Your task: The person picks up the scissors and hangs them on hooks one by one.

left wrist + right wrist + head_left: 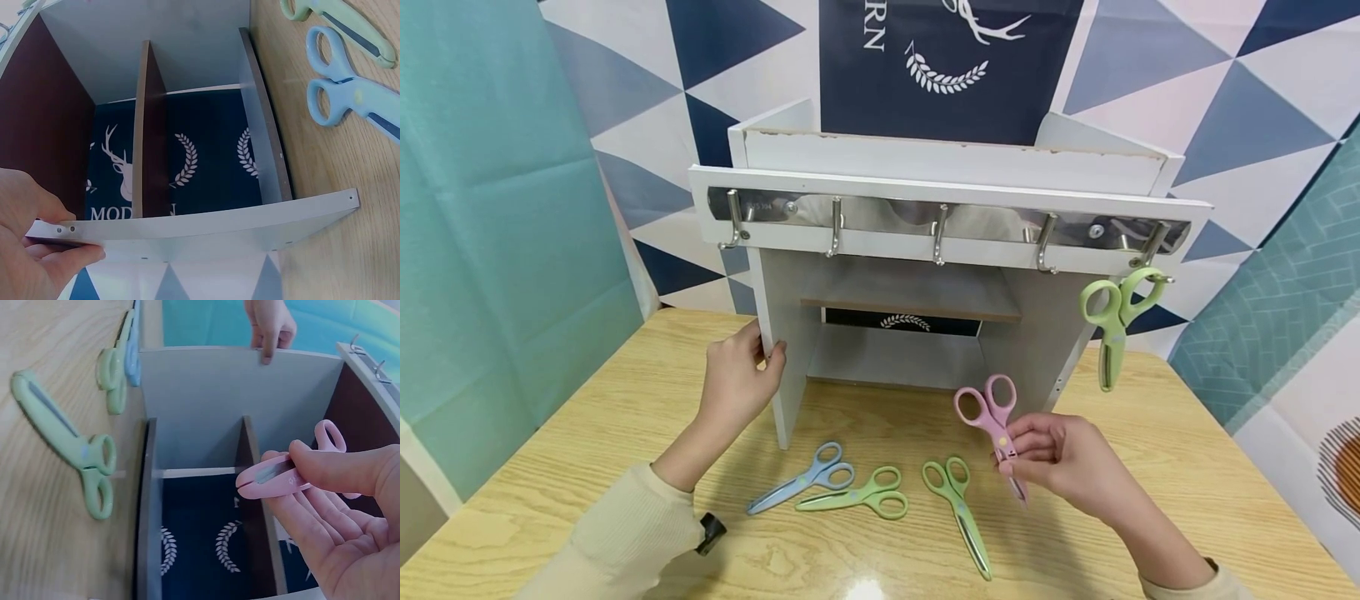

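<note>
My left hand (741, 375) grips the front edge of the white shelf's left side panel (778, 358), thumb on one face and fingers on the other. In my right hand (1060, 458) a pair of pink scissors (996, 421) is pinched by the blades, its handle loops pointing up, in front of the shelf opening. A row of metal hooks (940, 233) runs along the shelf's top front rail. Green scissors (1112, 325) hang by one loop from the rightmost hook. Blue scissors (805, 479), green scissors (857, 493) and another green pair (958, 508) lie on the table.
The shelf stands on a wooden table (535, 492), with an inner board (910, 300) across its middle. Behind it hangs a patterned backdrop (745, 50), and a teal curtain (497, 208) is at the left. A black band shows at the left sleeve (710, 533).
</note>
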`<state>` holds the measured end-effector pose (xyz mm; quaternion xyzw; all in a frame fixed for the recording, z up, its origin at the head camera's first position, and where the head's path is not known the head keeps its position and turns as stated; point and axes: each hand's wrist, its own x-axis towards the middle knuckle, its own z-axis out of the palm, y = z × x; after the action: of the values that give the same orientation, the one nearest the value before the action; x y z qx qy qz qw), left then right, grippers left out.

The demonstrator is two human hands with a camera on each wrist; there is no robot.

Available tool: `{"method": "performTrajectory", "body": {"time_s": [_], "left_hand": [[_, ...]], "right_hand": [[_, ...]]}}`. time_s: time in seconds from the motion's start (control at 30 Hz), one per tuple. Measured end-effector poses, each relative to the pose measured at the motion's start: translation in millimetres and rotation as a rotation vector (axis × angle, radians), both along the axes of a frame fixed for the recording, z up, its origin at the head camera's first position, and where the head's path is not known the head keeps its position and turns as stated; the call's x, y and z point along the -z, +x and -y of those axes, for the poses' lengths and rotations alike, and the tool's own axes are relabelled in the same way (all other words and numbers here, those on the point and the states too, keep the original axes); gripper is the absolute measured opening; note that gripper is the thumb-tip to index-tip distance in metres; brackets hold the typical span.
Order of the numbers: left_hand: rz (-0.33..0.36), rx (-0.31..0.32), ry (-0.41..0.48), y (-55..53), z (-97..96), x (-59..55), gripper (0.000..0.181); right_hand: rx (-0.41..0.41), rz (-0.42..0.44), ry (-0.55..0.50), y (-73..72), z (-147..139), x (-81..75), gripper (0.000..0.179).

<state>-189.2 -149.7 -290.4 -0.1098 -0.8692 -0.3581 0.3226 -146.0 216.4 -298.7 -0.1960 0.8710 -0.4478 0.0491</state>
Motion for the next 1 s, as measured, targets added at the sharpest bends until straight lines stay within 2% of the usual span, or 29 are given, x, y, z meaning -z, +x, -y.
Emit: {"method": "performTrajectory", "body": {"time_s": [0.4, 1.0], "left_hand": [[-0.011, -0.009, -0.014, -1.7, 0.4, -0.9, 0.02], [-0.003, -0.006, -0.006, 0.3, -1.1, -0.1, 0.022]], "right_hand": [[0.021, -0.095, -0.042, 4.5, 4, -14.1, 0.026], [-0.047, -0.165, -0.131, 7.0, 6, -24.0, 0.025]]}}
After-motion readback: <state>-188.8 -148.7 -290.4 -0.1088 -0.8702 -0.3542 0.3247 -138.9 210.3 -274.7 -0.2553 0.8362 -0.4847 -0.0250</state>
